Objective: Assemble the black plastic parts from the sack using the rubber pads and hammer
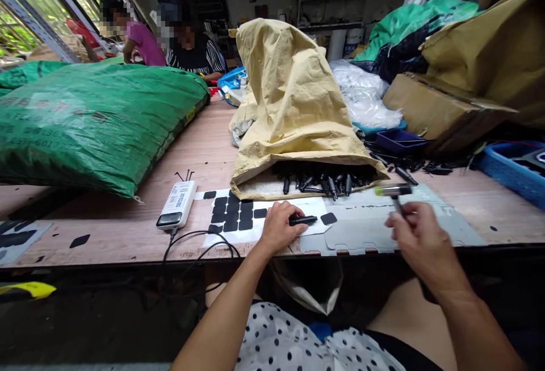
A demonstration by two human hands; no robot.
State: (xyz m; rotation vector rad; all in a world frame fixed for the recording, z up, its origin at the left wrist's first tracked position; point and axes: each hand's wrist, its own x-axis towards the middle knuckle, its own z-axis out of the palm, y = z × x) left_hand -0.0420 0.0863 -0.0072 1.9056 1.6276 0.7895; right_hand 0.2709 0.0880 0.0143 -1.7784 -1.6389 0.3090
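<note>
Resting at the front of the table, my left hand is closed on a black pen-shaped piece that points right. Beneath it lies a white sheet with rows of black rounded squares. One loose black square sits just right of the piece's tip. My right hand grips a small hammer, its head raised above a grey board. Beyond my hands, many similar black pieces spill from the mouth of a tan sack.
A white power bank with a black cable stands left of the sheet. A full green sack covers the left side. At right are a cardboard box, a purple tray and a blue basket. Two people sit at the back left.
</note>
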